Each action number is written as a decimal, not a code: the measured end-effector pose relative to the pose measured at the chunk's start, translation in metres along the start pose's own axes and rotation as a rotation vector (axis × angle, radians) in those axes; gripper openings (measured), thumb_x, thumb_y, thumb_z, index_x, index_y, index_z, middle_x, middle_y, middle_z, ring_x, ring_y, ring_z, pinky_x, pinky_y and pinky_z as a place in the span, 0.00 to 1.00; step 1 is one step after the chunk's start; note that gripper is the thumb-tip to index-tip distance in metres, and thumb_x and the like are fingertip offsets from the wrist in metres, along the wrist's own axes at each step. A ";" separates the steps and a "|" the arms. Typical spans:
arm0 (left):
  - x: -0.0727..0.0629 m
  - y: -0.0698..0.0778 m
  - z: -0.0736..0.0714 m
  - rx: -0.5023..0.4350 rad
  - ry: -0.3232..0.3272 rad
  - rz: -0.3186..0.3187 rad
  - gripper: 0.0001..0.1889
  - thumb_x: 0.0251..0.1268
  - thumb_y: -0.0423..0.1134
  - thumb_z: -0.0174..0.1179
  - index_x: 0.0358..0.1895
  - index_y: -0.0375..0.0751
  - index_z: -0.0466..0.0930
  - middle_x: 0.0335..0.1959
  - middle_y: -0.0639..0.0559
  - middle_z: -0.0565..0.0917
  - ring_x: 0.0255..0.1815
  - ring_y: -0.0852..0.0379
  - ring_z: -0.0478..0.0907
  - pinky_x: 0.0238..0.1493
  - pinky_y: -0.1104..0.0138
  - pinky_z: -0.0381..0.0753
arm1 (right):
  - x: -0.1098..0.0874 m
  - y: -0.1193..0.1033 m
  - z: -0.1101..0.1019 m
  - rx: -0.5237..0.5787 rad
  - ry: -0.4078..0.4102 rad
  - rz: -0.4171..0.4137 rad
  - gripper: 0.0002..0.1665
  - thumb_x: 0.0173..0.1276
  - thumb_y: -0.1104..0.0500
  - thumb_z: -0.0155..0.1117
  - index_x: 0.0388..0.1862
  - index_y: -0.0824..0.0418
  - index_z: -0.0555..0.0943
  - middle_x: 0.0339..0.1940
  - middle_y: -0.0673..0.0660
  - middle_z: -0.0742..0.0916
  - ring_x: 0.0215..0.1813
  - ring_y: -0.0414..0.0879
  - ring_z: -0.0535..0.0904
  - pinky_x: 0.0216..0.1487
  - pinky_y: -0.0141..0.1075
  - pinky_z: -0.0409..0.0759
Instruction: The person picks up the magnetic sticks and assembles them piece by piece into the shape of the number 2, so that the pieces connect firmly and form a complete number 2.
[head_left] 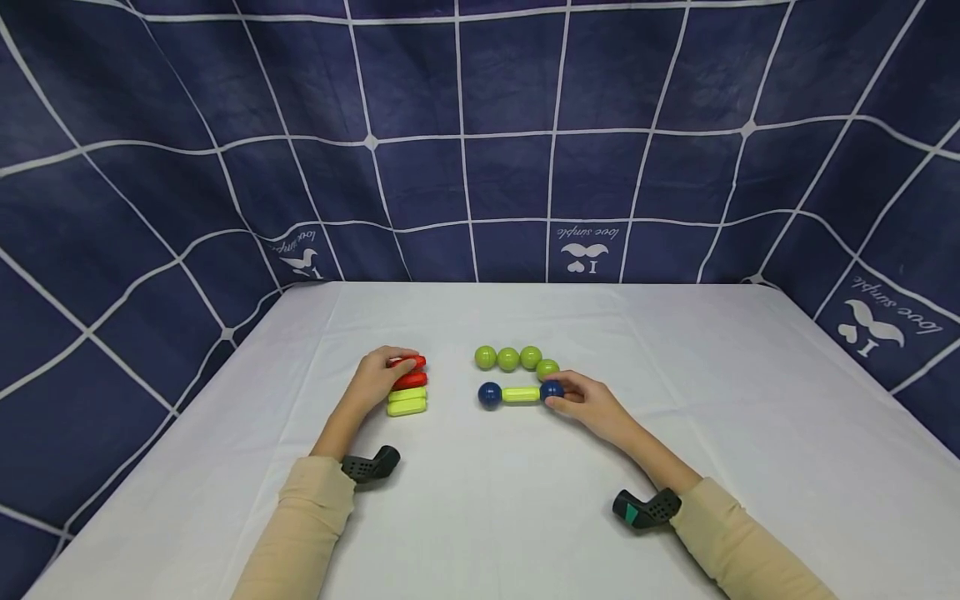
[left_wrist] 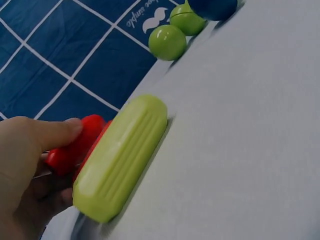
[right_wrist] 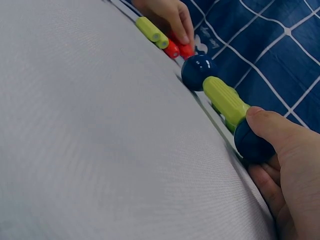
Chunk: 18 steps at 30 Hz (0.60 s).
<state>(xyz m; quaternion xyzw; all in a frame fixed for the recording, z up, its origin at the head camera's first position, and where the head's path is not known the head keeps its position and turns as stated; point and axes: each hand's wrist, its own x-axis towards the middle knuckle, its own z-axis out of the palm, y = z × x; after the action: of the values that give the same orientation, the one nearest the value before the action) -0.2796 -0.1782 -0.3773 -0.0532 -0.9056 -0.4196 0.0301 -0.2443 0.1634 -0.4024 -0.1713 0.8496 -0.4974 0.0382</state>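
From above and behind, the head view is facing forward and down over the left hand (head_left: 375, 379) and right hand (head_left: 594, 407). Close, tilted wrist views are looking past each hand, the right's toward the left; both are sharing the red bars (head_left: 408, 381).

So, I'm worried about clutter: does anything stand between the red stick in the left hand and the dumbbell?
Nothing visible: only white tablecloth separates the red stick from the dumbbell; the green balls sit behind the dumbbell.
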 end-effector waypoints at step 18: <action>-0.008 0.060 0.024 -0.278 -0.019 -0.065 0.21 0.67 0.39 0.49 0.62 0.39 0.65 0.51 0.39 0.71 0.40 0.47 0.82 0.37 0.65 0.78 | 0.000 0.001 -0.004 -0.011 -0.044 -0.011 0.28 0.62 0.50 0.61 0.58 0.61 0.72 0.52 0.61 0.79 0.52 0.50 0.77 0.52 0.33 0.75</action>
<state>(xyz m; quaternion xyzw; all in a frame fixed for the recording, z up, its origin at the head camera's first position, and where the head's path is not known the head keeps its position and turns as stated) -0.2649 -0.1219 -0.3483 -0.0312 -0.8404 -0.5411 0.0004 -0.2451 0.1670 -0.4011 -0.1871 0.8503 -0.4890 0.0535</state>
